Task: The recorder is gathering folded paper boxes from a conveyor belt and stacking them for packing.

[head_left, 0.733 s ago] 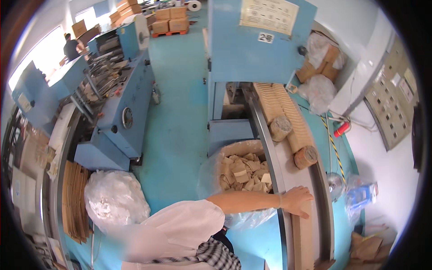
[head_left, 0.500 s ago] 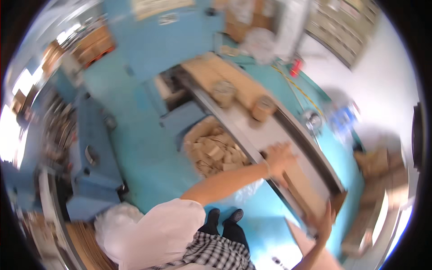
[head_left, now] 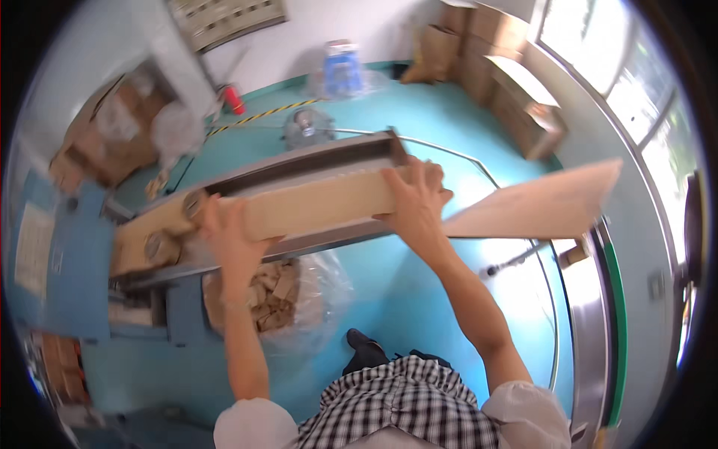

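My left hand [head_left: 235, 238] grips the left end of a long tan cardboard stack [head_left: 321, 206], its fingers over the top edge. At the other end my right hand [head_left: 417, 203] is closed around the stack, thumb and fingers on it. The stack is over the metal trough [head_left: 329, 241] of a blue machine [head_left: 63, 254]; I cannot tell whether it touches the bottom. Left of my left hand, two squat brown rolls, a nearer roll [head_left: 159, 250] and a farther roll [head_left: 196, 205], sit on the tan cardboard [head_left: 129, 243] in the trough.
Under the trough stands a plastic-lined bin [head_left: 213, 303] of cardboard scraps [head_left: 277, 295]. A large cardboard sheet [head_left: 538, 200] juts out at the right. A metal-topped conveyor or bench [head_left: 587, 329] stands beyond it. Behind are a floor fan [head_left: 307, 129], a blue stool [head_left: 344, 69] and boxes [head_left: 516, 112].
My view has swung to the right. My left hand has gone from near the trough's middle to the left end of the stack, and my right hand now grips its right end.
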Demonstrator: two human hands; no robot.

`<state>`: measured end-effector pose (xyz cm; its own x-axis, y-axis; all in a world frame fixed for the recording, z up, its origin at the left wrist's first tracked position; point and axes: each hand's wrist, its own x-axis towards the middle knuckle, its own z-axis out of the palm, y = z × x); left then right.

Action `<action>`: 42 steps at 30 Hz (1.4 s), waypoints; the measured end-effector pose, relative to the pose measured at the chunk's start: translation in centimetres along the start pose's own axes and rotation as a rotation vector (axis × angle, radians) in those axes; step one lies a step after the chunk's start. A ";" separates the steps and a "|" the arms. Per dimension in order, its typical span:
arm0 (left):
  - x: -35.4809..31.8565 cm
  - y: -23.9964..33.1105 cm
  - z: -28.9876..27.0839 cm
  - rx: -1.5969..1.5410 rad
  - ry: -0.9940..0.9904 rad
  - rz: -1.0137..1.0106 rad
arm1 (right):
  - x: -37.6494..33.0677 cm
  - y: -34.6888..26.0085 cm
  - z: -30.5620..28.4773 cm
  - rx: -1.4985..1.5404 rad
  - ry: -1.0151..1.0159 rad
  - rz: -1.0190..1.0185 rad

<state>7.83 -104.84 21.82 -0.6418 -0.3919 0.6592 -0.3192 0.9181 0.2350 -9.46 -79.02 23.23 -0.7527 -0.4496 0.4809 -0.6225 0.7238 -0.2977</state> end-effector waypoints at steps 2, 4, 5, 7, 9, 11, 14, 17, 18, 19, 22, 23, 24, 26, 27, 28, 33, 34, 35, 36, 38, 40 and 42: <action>-0.2 4.5 -2.1 -0.015 0.026 0.061 | -2.3 2.2 -3.0 -0.063 0.074 0.048; -1.4 9.3 -3.4 -0.063 0.027 0.096 | -5.5 4.9 -6.5 -0.118 0.121 0.099; -2.1 11.8 -3.5 -0.081 0.042 0.087 | -7.5 6.3 -8.7 -0.088 0.127 0.132; -3.9 17.4 -3.3 -0.116 0.017 0.148 | -11.6 9.8 -12.0 -0.075 0.148 0.190; -6.3 22.6 -2.0 -0.228 -0.009 0.207 | -16.8 14.0 -15.1 -0.142 0.182 0.310; -8.9 28.6 -0.1 -0.224 -0.071 0.257 | -22.2 18.2 -18.4 -0.218 0.159 0.468; -13.0 38.0 3.5 -0.409 -0.183 0.381 | -30.7 24.0 -23.0 -0.370 0.114 0.724; -17.3 48.7 4.3 -0.646 -0.329 0.433 | -39.1 27.7 -28.2 -0.439 0.138 0.914; -18.8 51.8 5.2 -0.668 -0.343 0.447 | -41.9 28.9 -29.5 -0.497 0.155 1.003; -20.4 54.7 6.4 -0.697 -0.367 0.525 | -44.4 29.9 -30.5 -0.554 0.173 1.090; -25.2 62.6 8.2 -0.768 -0.426 0.674 | -50.7 31.9 -33.4 -0.615 0.209 1.261; -26.4 64.7 8.6 -0.789 -0.441 0.735 | -52.8 32.5 -33.7 -0.625 0.218 1.279; -27.6 66.5 9.3 -0.834 -0.481 0.760 | -54.7 33.3 -33.9 -0.620 0.217 1.317; -29.5 69.3 10.5 -0.815 -0.556 0.812 | -57.5 34.9 -33.9 -0.570 0.214 1.417; -30.4 70.6 11.1 -0.775 -0.631 0.847 | -57.9 35.4 -34.0 -0.581 0.232 1.433; -30.8 71.6 11.9 -0.720 -0.702 0.868 | -57.9 35.9 -33.9 -0.538 0.171 1.519; -30.0 76.5 15.6 -0.594 -0.899 0.999 | -58.8 39.1 -33.2 -0.506 -0.024 1.659; -29.3 77.8 16.7 -0.539 -0.961 1.056 | -58.8 40.2 -33.5 -0.496 -0.020 1.681; -28.4 78.8 17.4 -0.489 -1.030 1.099 | -57.9 41.3 -34.5 -0.421 -0.082 1.713; -26.9 80.5 17.5 -0.390 -1.116 1.154 | -57.1 42.6 -35.6 -0.351 -0.139 1.737; -25.8 82.7 20.0 -0.436 -1.181 1.123 | -56.3 45.2 -36.8 -0.330 -0.099 1.748; -24.7 84.6 21.9 -0.476 -1.238 1.077 | -57.2 48.0 -37.6 -0.304 -0.069 1.750; -24.3 86.0 25.8 -0.693 -1.174 0.946 | -61.0 52.1 -37.5 -0.300 0.125 1.716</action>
<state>-21.97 -17.89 7.59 -0.6595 0.7505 -0.0422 0.6089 0.5663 0.5555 12.06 5.71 9.31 -0.4307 0.8931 -0.1296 0.8624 0.3651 -0.3507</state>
